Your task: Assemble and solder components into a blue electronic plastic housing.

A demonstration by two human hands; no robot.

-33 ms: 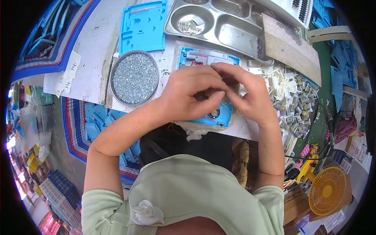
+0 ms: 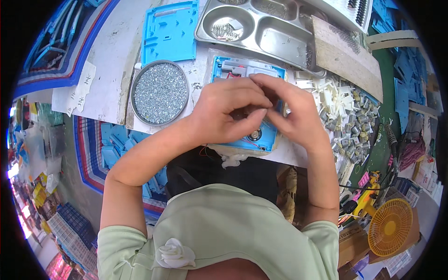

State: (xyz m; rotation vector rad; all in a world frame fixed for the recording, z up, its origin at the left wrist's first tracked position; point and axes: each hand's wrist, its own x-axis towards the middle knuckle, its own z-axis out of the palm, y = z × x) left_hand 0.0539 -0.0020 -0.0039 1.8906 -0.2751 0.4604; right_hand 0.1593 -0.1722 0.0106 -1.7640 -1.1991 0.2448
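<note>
Both of the worker's hands bend over an open blue casing (image 2: 267, 136) on the bench at the middle of the clock, the left hand (image 2: 217, 112) and right hand (image 2: 301, 114) with curled fingers meeting above it; what they pinch, if anything, I can't tell from here. Around the casing sit a round tin of small metal pieces (image 2: 160, 93) at nine o'clock, a compartmented steel tray (image 2: 284, 39) at one, and white plastic parts (image 2: 333, 98) at three.

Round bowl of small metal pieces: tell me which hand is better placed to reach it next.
Probably left: over the blue casing, the left hand is nearer the round bowl; the right hand is farther across, toward the white plastic parts.
</note>
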